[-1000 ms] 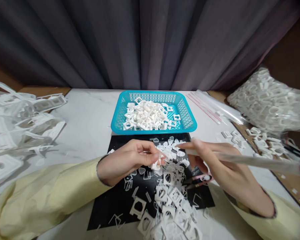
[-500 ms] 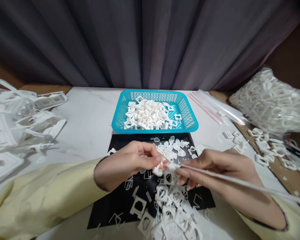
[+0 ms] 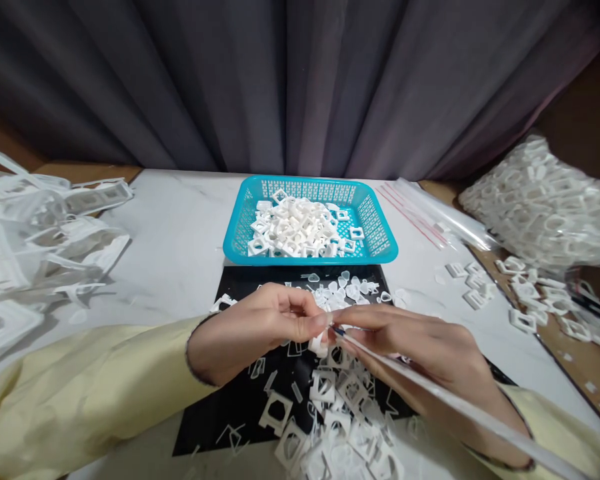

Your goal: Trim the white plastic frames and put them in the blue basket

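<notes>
My left hand (image 3: 275, 320) is closed in a pinch over the black mat (image 3: 215, 413), gripping a small white plastic frame piece (image 3: 319, 345) partly hidden by the fingers. Against it, my right hand (image 3: 420, 347) is closed around a long thin white stick (image 3: 430, 381) with a dark tip. The stick slants from the fingertips toward the lower right, across my forearm. Both hands' fingertips meet at the piece; the exact contact is hidden. Beneath them lie a heap of square white frames (image 3: 337, 427) and, just behind, small clear-white offcuts (image 3: 353, 288).
A blue basket (image 3: 233, 250) holding many white pieces stands behind the mat. At left are large white plastic sprues (image 3: 10, 267). On the right lie a full clear bag (image 3: 540, 200), loose frames (image 3: 525, 290) and flat clear zip bags (image 3: 430, 213). A grey curtain (image 3: 305, 87) hangs behind.
My right hand has turned over, its back now more upward, and shifted slightly left against the piece. The stick slopes more steeply, and its dark tip now shows. My left hand has barely moved.
</notes>
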Motion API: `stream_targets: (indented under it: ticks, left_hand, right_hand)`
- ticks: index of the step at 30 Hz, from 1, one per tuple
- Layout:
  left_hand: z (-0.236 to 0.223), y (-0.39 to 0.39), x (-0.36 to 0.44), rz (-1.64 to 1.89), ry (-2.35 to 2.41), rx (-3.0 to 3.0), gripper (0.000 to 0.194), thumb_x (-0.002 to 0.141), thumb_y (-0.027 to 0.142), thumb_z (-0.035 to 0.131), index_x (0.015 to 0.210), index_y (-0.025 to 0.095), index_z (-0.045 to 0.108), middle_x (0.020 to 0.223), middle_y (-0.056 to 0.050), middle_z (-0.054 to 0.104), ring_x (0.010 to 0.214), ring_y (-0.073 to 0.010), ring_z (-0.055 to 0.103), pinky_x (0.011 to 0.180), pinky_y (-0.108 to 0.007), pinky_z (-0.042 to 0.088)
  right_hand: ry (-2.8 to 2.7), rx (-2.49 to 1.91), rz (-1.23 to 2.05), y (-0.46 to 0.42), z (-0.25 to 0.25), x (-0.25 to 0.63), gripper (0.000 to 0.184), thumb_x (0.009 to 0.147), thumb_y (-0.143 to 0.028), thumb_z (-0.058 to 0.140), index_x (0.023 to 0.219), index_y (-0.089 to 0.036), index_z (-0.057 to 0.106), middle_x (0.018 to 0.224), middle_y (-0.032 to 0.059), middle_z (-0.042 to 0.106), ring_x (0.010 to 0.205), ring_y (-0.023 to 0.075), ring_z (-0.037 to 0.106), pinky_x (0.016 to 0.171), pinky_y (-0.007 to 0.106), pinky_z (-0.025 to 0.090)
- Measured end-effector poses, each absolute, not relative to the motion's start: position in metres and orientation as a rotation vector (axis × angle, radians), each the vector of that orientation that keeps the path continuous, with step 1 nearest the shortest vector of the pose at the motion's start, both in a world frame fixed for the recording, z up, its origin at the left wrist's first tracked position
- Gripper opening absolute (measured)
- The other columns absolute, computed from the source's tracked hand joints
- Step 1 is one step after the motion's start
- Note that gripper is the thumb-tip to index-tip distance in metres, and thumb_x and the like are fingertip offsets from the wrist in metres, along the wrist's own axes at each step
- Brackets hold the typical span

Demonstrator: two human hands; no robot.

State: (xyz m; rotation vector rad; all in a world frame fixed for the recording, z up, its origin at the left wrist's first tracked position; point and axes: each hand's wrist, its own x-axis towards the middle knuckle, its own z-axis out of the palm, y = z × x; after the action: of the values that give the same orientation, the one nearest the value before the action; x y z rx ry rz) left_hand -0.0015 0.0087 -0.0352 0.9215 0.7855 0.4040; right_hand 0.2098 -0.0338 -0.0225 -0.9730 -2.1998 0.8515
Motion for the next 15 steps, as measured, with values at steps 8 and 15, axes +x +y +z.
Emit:
stream_targets:
  ticks: [8, 15]
  left_hand:
    - [-0.0341, 0.0085, -0.0014, 0.396, 0.812, 0.912, 0.012, 0.078, 0.017, 0.065, 0.066, 0.016, 0.061, 0.07, 0.002, 0.062, 0.071, -0.0112, 0.054, 0.07, -0.025, 0.037]
    - [-0.0351, 0.0086, 0.0001, 0.379, 0.813, 0.83, 0.014, 0.077, 0.02, 0.067, 0.065, 0.015, 0.06, 0.069, 0.002, 0.062, 0.071, -0.011, 0.054, 0.07, -0.023, 0.036]
  right_hand:
    - [-2.203, -0.939, 0.77, -0.0379, -0.0218, 0.2072, 0.014, 0.083, -0.002, 0.052, 0.084, -0.016, 0.057, 0.105, 0.009, 0.067, 0.097, 0.0147, 0.063, 0.087, 0.025, 0.052]
    - [-2.306, -0.876, 0.574, -0.0367, -0.024, 0.207, 0.017, 0.09, -0.008, 0.043, 0.095, -0.015, 0.058, 0.108, 0.0122, 0.066, 0.1, 0.018, 0.063, 0.086, 0.029, 0.053]
